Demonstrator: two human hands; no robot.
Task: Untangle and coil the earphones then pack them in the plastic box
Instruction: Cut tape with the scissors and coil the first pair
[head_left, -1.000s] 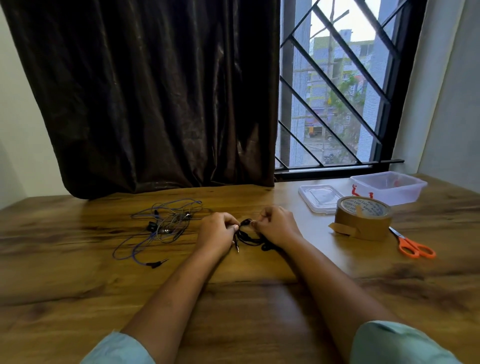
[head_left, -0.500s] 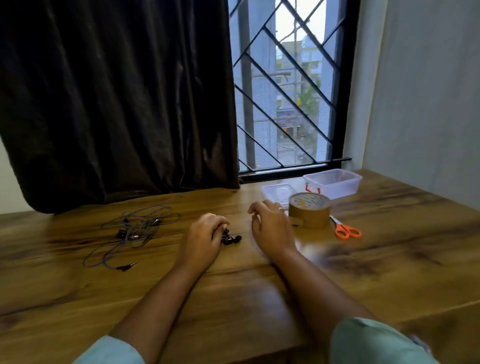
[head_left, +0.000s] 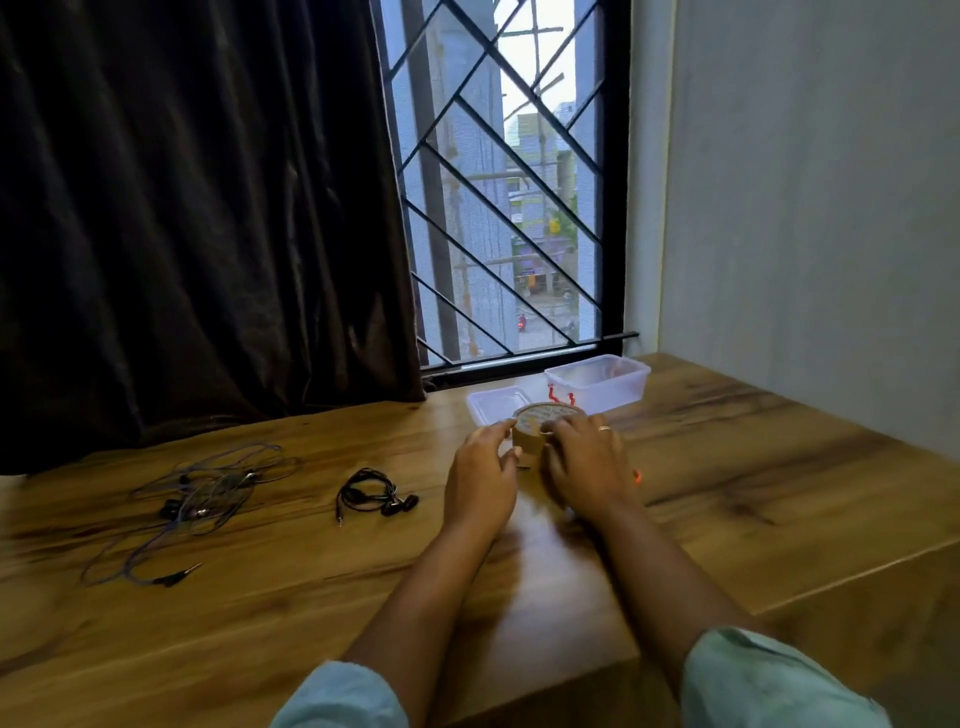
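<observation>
Black earphones (head_left: 371, 496), coiled, now released on tabletop (head_left: 737, 499). Both hands moved to tape roll (head_left: 537, 418): right hand (head_left: 589, 467) fingers curled over it, left hand (head_left: 480, 470) grasp cannot tell. Likely securing coil next.

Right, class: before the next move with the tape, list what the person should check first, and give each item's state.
1. Coil done: black coiled earphones lie loose on wooden table: ok.
2. Grip: left hand and right hand both hold the brown tape roll: ok.
3. Tape end found: cannot tell, fingers hide it.
4. Container ready: clear plastic box open, clear lid beside it: ok.
5. Second pair: blue tangled earphones untangled: not ok.
</observation>
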